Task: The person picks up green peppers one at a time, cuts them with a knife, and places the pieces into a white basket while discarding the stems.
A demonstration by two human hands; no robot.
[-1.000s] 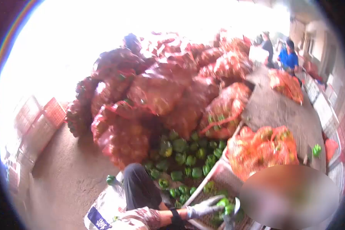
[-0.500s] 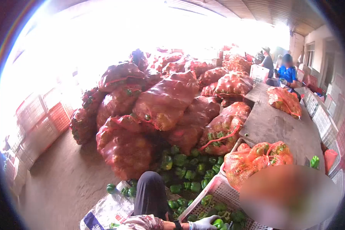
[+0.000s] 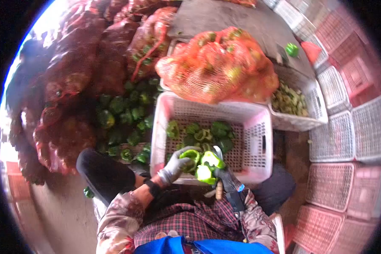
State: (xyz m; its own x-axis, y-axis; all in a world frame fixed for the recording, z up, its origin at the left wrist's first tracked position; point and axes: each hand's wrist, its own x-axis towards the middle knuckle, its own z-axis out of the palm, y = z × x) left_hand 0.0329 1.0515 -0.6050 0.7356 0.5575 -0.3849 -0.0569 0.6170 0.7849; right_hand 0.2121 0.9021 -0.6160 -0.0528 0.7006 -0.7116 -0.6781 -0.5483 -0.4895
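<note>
My left hand (image 3: pixel 173 167), in a grey glove, holds a cut green pepper piece (image 3: pixel 190 157) over the near side of a white plastic crate (image 3: pixel 264 127). Beside it my right hand (image 3: pixel 227 180), in a dark glove, is closed around pale-cut green pepper pieces (image 3: pixel 209 166). A wooden handle (image 3: pixel 219 190) shows under that hand, and a pale blade-like tip (image 3: pixel 218 151) sticks up past the pieces. Several green peppers (image 3: pixel 221 129) lie inside the crate.
An orange net sack (image 3: pixel 218 67) rests behind the crate. Right of it, another crate (image 3: pixel 298 122) holds pale-green pieces. Loose green peppers (image 3: pixel 127 108) and red net sacks (image 3: pixel 72 76) fill the left. Stacked crates (image 3: pixel 332 186) stand right. One pepper (image 3: pixel 291 49) sits on the board (image 3: pixel 224 17).
The view has tilted down and turned right. Both hands are now in sight above the crate with cut pepper; earlier only one gloved hand showed at the bottom edge, at a pepper.
</note>
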